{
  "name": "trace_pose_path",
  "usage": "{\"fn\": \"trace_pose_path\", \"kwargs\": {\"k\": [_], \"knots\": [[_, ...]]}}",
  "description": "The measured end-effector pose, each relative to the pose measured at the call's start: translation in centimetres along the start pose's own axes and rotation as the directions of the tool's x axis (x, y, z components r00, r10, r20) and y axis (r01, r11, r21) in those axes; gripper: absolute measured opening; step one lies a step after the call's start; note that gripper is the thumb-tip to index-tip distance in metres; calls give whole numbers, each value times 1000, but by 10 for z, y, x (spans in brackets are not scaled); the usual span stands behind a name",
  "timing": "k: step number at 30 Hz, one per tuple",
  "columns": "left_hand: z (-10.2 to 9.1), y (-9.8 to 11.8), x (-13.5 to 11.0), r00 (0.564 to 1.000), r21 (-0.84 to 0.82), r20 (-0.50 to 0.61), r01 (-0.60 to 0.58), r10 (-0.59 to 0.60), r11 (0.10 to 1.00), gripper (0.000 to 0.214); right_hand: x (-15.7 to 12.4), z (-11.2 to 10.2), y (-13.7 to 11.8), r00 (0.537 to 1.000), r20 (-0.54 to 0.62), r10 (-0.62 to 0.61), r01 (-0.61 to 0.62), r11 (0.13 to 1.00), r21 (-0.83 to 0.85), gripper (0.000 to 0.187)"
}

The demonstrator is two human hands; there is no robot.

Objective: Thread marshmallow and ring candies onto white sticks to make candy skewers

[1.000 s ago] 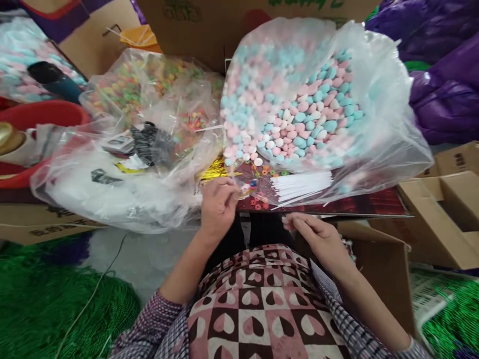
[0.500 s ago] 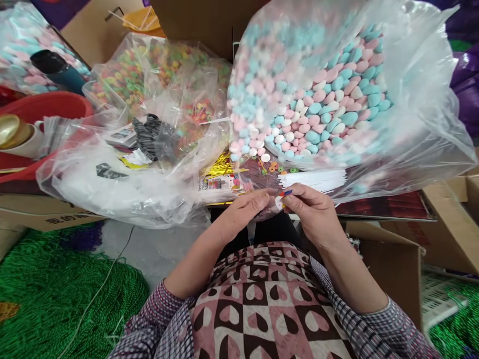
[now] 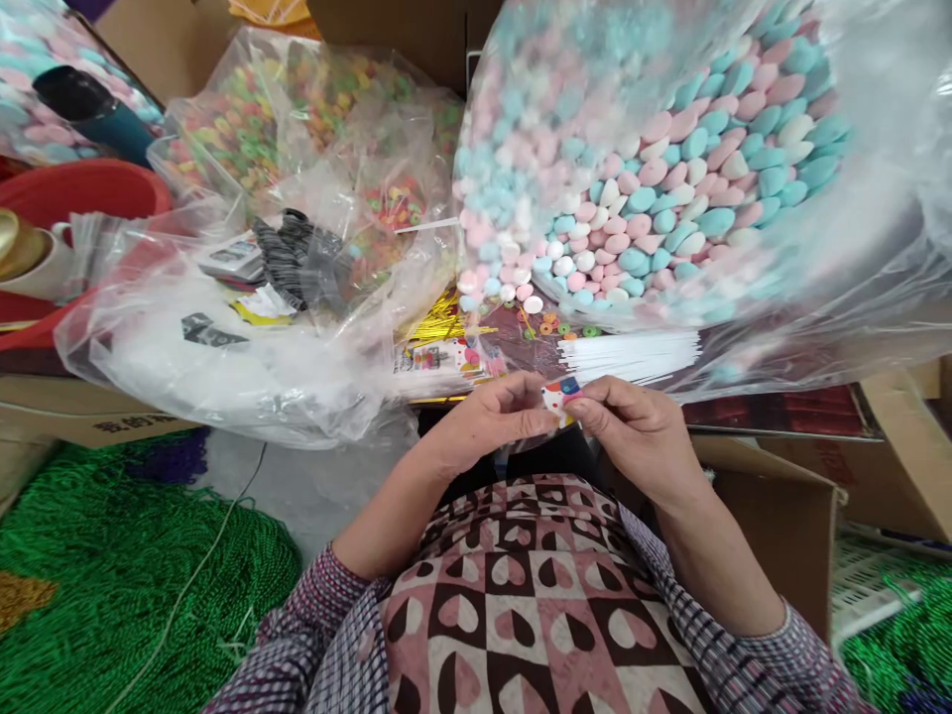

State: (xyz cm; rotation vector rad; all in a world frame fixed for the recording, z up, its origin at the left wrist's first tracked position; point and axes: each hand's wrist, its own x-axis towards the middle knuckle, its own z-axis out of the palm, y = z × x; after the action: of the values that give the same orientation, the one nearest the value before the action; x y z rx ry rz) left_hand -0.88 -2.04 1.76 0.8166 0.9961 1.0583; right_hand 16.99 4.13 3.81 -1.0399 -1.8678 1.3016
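Observation:
My left hand (image 3: pixel 483 421) and my right hand (image 3: pixel 638 431) meet over my lap, both pinching a small printed packet (image 3: pixel 559 396) with white, red and blue on it. Just beyond my fingers lies a bundle of white sticks (image 3: pixel 632 355) on a dark red board (image 3: pixel 780 409). A stack of similar printed packets (image 3: pixel 442 359) and gold twist ties (image 3: pixel 438 319) lie to the left of it. A few coloured candy rings (image 3: pixel 554 325) are scattered on the board.
A big clear bag of pink, blue and white candies (image 3: pixel 654 169) fills the upper right. A clear bag of coloured ring candies (image 3: pixel 297 129) sits at upper left, a red basin (image 3: pixel 81 193) further left. Cardboard boxes (image 3: pixel 773 516) stand at right, green tinsel (image 3: pixel 89 575) at lower left.
My left hand picked a packet from the stack and moved right; my right hand rose to meet it. Both hands now pinch the packet, drawn slightly closer to me.

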Motion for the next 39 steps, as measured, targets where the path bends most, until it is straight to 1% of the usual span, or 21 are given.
{"fn": "trace_pose_path", "kwargs": {"k": [2, 4, 5, 7, 9, 10, 12, 14, 16, 18, 19, 21, 23, 24, 27, 29, 32, 34, 35, 38, 39], "knots": [[-3, -2, 0, 1000, 5, -27, -7, 7, 1000, 28, -1, -1, 5, 997, -75, 30, -28, 999, 33, 33], [-6, -4, -2, 997, 43, -76, -16, 19, 999, 28, -2, -2, 13, 987, -134, 85, -70, 991, 113, 32], [-7, -5, -2, 994, 81, -107, -19, 28, 997, 28, -2, -2, 16, 984, -138, 111, -89, 984, 158, 28], [-7, -5, -3, 987, 208, -152, -21, 53, 978, 28, -1, 0, 21, 985, -77, 155, -133, 963, 235, 23], [-6, -3, -4, 984, 367, -156, -22, 85, 930, 27, 0, 4, 23, 983, -11, 181, -170, 942, 290, 26], [-5, -2, -5, 984, 432, -149, -24, 98, 902, 27, 0, 7, 25, 982, -5, 190, -179, 934, 310, 24], [-3, 0, -5, 982, 514, -146, -30, 122, 857, 29, 0, 12, 27, 977, -54, 206, -177, 926, 333, 22], [-1, 2, -6, 978, 549, -152, -36, 143, 835, 32, -2, 16, 31, 966, -113, 235, -187, 926, 328, 25], [1, 1, -6, 975, 556, -148, -56, 165, 829, 35, -5, 19, 35, 953, -125, 275, -222, 919, 325, 33], [3, -1, -6, 972, 551, -149, -71, 182, 832, 36, -7, 20, 37, 948, -93, 304, -253, 899, 357, 43], [4, -2, -6, 970, 552, -160, -68, 186, 831, 37, -8, 20, 37, 950, -59, 308, -264, 886, 381, 44], [5, -4, -6, 963, 560, -193, -47, 185, 827, 40, -9, 20, 36, 955, 26, 295, -279, 865, 418, 38], [4, -4, -6, 969, 523, -184, -45, 164, 851, 38, -10, 20, 35, 962, 73, 263, -269, 866, 422, 33], [4, -4, -7, 978, 484, -154, -52, 144, 873, 35, -10, 21, 35, 966, 64, 251, -254, 872, 418, 32], [2, 0, -9, 995, 369, -66, -42, 71, 928, 26, -12, 23, 34, 968, -45, 247, -210, 893, 398, 31], [2, 1, -10, 995, 363, -82, -21, 55, 931, 27, -14, 24, 33, 968, -84, 237, -193, 914, 357, 35], [3, 0, -10, 989, 408, -125, -27, 85, 913, 36, -17, 24, 30, 979, -83, 184, -153, 945, 288, 44], [4, 0, -10, 986, 438, -128, -37, 103, 898, 41, -17, 23, 30, 983, -72, 172, -144, 946, 291, 47], [4, -1, -11, 987, 449, -126, -37, 105, 893, 43, -17, 22, 30, 983, -61, 175, -148, 939, 310, 44], [4, -2, -10, 986, 479, -120, -46, 118, 876, 42, -14, 21, 30, 978, -48, 201, -165, 898, 409, 23], [3, -2, -10, 985, 482, -118, -52, 124, 875, 40, -13, 20, 30, 975, -56, 216, -169, 879, 445, 22]]}}
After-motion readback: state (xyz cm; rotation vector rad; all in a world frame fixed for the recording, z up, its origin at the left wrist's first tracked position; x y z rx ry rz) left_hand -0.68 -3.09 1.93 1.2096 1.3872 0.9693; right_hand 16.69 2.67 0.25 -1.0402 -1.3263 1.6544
